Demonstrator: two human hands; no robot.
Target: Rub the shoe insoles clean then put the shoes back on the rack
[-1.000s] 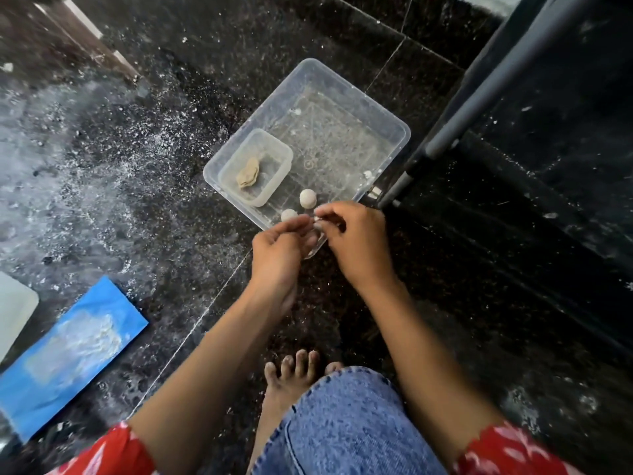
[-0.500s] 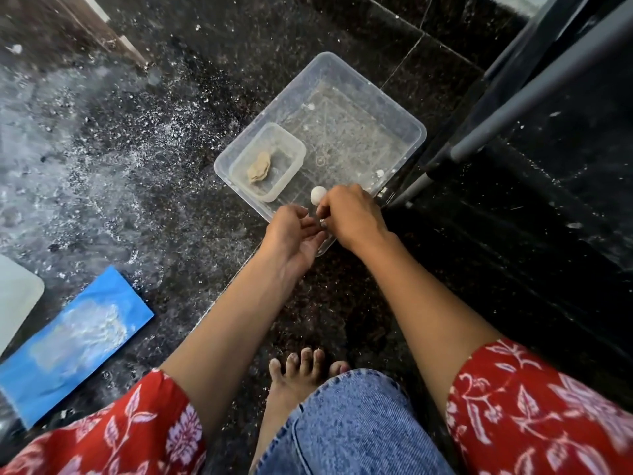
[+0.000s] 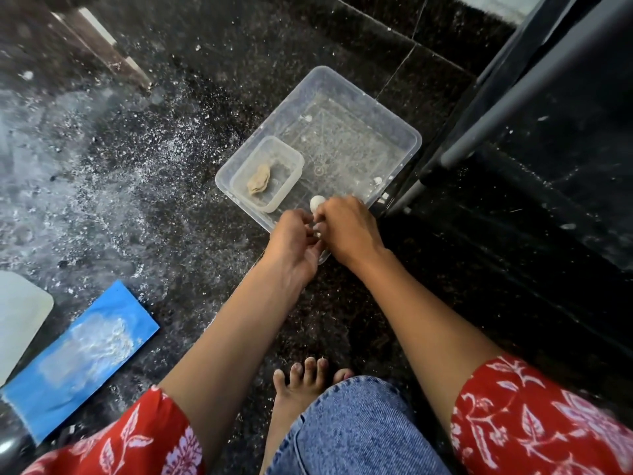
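Fingers (image 3: 310, 219) of the left hand (image 3: 291, 246) are curled inward and meet the fingers (image 3: 323, 214) of the right hand (image 3: 349, 228) over the near corner of the clear tub (image 3: 404, 132). Both hands appear to pinch a small pale lump (image 3: 318, 229) between them; only a sliver shows, so what it is cannot be told. A white ball (image 3: 315, 202) lies just beyond the right knuckles, inside the tub near its front wall.

No shoe, insole or rack can be positively identified in view. Judgement: this is preparation of cleaning material, not yet rubbing.

Layout: a small inner tray (image 3: 294, 156) holding a tan wad (image 3: 259, 181) sits in the tub's left corner, just left of the ball. The tub's long axis runs diagonally, near-left to far-right. The right hand is nearer the ball; reaching it means going forward and slightly left.

Edges: dark metal bars (image 3: 479, 138), possibly the rack's frame, stand close beside the tub's right side, leaving little room there. Open floor (image 3: 137, 114), dusted with white powder, lies to the left. A blue sheet (image 3: 78, 351) with a powder patch lies well apart at lower left, a pale board (image 3: 17, 320) beside it.
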